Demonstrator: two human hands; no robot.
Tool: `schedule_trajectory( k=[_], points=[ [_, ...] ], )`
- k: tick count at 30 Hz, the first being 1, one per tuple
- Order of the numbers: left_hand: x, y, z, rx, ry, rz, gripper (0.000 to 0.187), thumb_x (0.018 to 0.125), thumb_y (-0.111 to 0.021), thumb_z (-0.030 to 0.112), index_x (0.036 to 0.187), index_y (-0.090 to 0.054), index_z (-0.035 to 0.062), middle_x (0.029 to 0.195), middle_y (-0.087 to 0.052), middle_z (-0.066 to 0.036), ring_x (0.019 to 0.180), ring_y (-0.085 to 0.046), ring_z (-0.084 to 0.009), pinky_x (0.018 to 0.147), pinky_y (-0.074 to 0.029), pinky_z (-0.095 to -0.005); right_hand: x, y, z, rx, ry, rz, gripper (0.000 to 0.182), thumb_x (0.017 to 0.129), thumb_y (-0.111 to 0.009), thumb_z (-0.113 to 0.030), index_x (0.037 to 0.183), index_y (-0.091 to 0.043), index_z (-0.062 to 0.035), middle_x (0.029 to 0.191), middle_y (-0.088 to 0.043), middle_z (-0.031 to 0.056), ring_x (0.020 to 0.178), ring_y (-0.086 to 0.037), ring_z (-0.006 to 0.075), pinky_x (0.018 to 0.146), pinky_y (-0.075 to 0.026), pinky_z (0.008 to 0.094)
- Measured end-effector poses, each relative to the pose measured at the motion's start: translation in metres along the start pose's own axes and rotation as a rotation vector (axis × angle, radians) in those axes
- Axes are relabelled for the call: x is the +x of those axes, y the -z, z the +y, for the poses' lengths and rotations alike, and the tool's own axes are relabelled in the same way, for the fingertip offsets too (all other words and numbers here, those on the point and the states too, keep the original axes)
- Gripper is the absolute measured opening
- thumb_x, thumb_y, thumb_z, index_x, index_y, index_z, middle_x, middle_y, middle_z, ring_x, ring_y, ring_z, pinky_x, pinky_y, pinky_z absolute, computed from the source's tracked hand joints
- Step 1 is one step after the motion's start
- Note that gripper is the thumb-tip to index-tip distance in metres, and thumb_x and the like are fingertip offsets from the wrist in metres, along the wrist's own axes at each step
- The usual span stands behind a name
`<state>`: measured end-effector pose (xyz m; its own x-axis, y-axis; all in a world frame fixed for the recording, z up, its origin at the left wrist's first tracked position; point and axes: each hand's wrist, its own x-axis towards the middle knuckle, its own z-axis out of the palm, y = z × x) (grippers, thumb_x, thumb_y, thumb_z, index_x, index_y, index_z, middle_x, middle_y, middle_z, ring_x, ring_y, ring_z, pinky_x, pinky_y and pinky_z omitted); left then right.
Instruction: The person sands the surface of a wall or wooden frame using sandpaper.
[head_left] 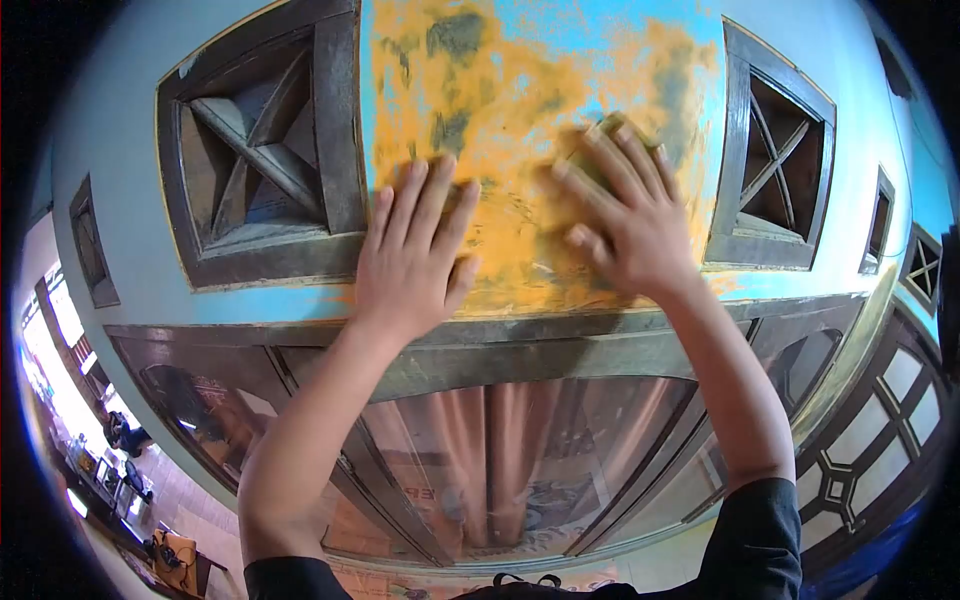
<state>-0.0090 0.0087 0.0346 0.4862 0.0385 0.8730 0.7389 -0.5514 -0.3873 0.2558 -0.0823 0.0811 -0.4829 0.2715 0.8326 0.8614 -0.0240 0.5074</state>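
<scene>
My left hand [410, 250] lies flat against the wall with its fingers spread, next to the dark wooden frame of the left vent, and holds nothing. Under the fingers of my right hand [635, 220] is a flat piece of what looks like sandpaper [608, 124], pressed on the wall. Its edges stick out past the fingertips; the rest is hidden, and motion blurs it. Both hands touch a wall patch [520, 190] of orange-yellow filler, with dark grey smudges and light blue paint showing through.
Wooden vents with crossed slats flank the patch, one on the left [255, 150] and one on the right [775, 150]. Below runs a dark wooden beam [520, 345] over glass panes with a brownish curtain [490, 450]. A panelled door [870, 450] stands at right.
</scene>
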Motion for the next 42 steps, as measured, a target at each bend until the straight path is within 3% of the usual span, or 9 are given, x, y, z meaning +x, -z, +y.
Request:
schedule_trajectory(
  k=[4,11,19,24,27,31,34,39,42],
  points=[
    [-0.022,-0.008,0.004,0.038,-0.019,-0.049,0.063,0.1,-0.041,0.041,0.157,-0.033,0.0139,0.165,-0.024,-0.015,0.153,-0.018,-0.0356,0.123,-0.013,-0.0545,0.01,-0.007,-0.005,-0.075,-0.163,0.104,0.058,0.093,-0.057,-0.055,0.147,-0.049,-0.0381,0.16,-0.037,0.0036,0.147,-0.033,0.0316,0.12,-0.021,0.0568],
    [-0.024,-0.005,0.007,0.031,0.0,-0.042,0.063,0.101,-0.039,0.044,0.156,-0.036,0.0142,0.165,-0.025,-0.013,0.153,-0.02,-0.034,0.123,-0.012,-0.0548,-0.032,-0.009,-0.043,0.06,0.065,-0.144,0.063,0.09,-0.058,-0.058,0.149,-0.047,-0.0399,0.16,-0.036,0.0032,0.149,-0.032,0.028,0.121,-0.02,0.0559],
    [-0.025,-0.008,0.005,0.021,0.013,-0.026,0.063,0.099,-0.043,0.043,0.156,-0.035,0.0165,0.165,-0.024,-0.011,0.153,-0.019,-0.0335,0.123,-0.012,-0.0565,-0.005,-0.018,-0.014,-0.016,-0.379,0.228,0.057,0.094,-0.061,-0.042,0.148,-0.05,-0.0295,0.159,-0.036,0.0113,0.147,-0.029,0.0404,0.119,-0.019,0.0587],
    [-0.026,-0.006,0.005,-0.003,0.019,-0.035,0.065,0.099,-0.046,0.042,0.157,-0.035,0.0163,0.165,-0.024,-0.011,0.153,-0.018,-0.0337,0.123,-0.013,-0.0569,-0.076,-0.027,-0.082,0.105,-0.152,-0.106,0.06,0.095,-0.057,-0.052,0.15,-0.048,-0.0293,0.16,-0.035,0.0122,0.149,-0.027,0.0393,0.119,-0.018,0.0591],
    [-0.024,-0.006,0.004,-0.011,0.005,-0.031,0.066,0.098,-0.048,0.041,0.157,-0.034,0.0162,0.165,-0.024,-0.012,0.154,-0.018,-0.034,0.122,-0.013,-0.0575,-0.098,-0.014,-0.033,0.078,-0.004,-0.225,0.061,0.096,-0.054,-0.055,0.15,-0.047,-0.0292,0.16,-0.034,0.013,0.149,-0.027,0.0381,0.119,-0.018,0.0592],
    [-0.016,-0.001,0.004,-0.012,0.003,-0.024,0.068,0.096,-0.051,0.041,0.157,-0.034,0.0156,0.165,-0.024,-0.012,0.153,-0.018,-0.0346,0.122,-0.012,-0.0582,-0.051,-0.002,0.057,-0.055,-0.213,0.041,0.066,0.095,-0.054,-0.055,0.153,-0.043,-0.0268,0.161,-0.032,0.0134,0.15,-0.025,0.0404,0.12,-0.015,0.0589],
    [0.013,0.005,0.0,0.013,-0.007,0.018,0.069,0.096,-0.051,0.041,0.157,-0.033,0.0149,0.165,-0.024,-0.012,0.153,-0.017,-0.0353,0.122,-0.012,-0.0581,-0.015,-0.004,0.032,-0.034,-0.274,0.126,0.069,0.095,-0.053,-0.055,0.155,-0.039,-0.0257,0.163,-0.03,0.0136,0.15,-0.023,0.0417,0.12,-0.013,0.0593],
    [0.087,0.009,-0.028,0.103,-0.027,0.181,0.067,0.098,-0.051,0.045,0.158,-0.033,0.0217,0.165,-0.025,-0.005,0.153,-0.02,-0.0285,0.124,-0.012,-0.0537,-0.024,-0.003,-0.022,0.112,0.092,-0.182,0.067,0.095,-0.043,-0.067,0.153,-0.041,-0.0345,0.163,-0.031,0.006,0.152,-0.024,0.0353,0.121,-0.016,0.059],
    [0.127,0.015,-0.05,0.155,-0.042,0.291,0.065,0.098,-0.051,0.043,0.157,-0.034,0.0204,0.165,-0.025,-0.005,0.153,-0.02,-0.0294,0.124,-0.015,-0.0521,0.016,0.008,0.039,-0.068,-0.005,0.049,0.061,0.097,-0.046,-0.06,0.152,-0.044,-0.0344,0.162,-0.034,0.0063,0.15,-0.027,0.0335,0.122,-0.018,0.0559]
  ],
)
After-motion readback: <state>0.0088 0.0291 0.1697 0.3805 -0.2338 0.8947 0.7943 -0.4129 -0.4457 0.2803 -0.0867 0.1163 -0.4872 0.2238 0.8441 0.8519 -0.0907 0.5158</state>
